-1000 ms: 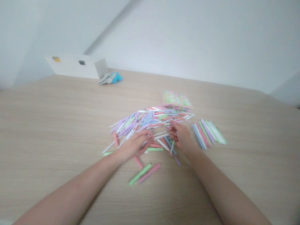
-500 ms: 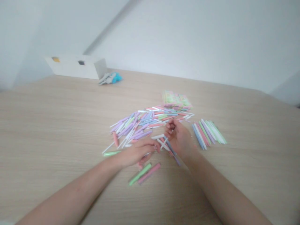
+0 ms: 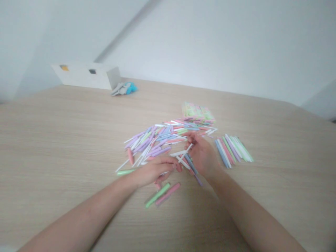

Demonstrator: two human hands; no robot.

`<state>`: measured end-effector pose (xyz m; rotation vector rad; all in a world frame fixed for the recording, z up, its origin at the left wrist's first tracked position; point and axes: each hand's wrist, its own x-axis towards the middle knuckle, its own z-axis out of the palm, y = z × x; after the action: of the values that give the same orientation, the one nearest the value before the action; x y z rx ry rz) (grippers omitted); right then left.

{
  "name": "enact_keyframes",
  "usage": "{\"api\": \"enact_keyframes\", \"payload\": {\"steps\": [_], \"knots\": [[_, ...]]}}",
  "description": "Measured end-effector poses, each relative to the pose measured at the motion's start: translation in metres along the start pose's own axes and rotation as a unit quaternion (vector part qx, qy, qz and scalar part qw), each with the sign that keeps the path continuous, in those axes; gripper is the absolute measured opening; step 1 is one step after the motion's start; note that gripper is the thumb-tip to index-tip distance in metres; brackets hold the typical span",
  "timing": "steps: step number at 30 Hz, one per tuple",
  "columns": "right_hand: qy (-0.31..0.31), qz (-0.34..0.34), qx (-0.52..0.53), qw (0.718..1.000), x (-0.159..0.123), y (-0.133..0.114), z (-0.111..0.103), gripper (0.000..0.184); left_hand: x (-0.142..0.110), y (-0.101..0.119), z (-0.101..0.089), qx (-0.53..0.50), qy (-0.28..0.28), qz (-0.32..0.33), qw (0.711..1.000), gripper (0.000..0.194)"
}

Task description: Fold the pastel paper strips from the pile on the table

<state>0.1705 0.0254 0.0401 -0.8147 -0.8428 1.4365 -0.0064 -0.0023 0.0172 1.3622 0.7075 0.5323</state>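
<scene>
A wide passage is running over the table [image 3: 86, 119] between the white box [image 3: 84, 77] and the stick pile [image 3: 165, 132], which is blocking the low way forward from the left hand [image 3: 157, 170].

White box and grey-and-blue bundle at the back of a wood-grained table.
The long box [image 3: 84, 77] shows a yellow patch [image 3: 64, 68] and a dark patch [image 3: 92, 71] on its front; the soft, crumpled bundle [image 3: 120, 89] lies just beside its right end. Farther right and nearer sits a low stack [image 3: 193, 111] patterned green and pink. Behind the table [image 3: 65, 133] rises a pale wall [image 3: 223, 45], crossed by a dark slanting band [image 3: 126, 32].
</scene>
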Motion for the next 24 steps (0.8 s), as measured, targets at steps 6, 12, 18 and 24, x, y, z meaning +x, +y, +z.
{"api": "enact_keyframes", "payload": {"steps": [6, 12, 18, 24], "knots": [[-0.031, 0.009, -0.042, 0.999, -0.005, -0.004, -0.008, 0.017, 0.000, -0.001, -0.002, -0.001, 0.024, -0.003, 1.000, 0.025], [-0.036, 0.038, -0.087, 0.995, -0.009, -0.006, -0.016, 0.021, 0.001, 0.000, -0.004, 0.009, 0.021, -0.002, 1.000, 0.025], [-0.039, 0.037, -0.072, 0.996, -0.014, -0.006, -0.026, 0.019, 0.001, 0.001, -0.005, 0.020, 0.020, -0.017, 0.999, 0.025], [-0.064, 0.012, -0.126, 0.990, -0.018, 0.000, -0.034, 0.017, 0.001, -0.003, -0.007, 0.031, 0.026, -0.003, 0.999, 0.024]]}}
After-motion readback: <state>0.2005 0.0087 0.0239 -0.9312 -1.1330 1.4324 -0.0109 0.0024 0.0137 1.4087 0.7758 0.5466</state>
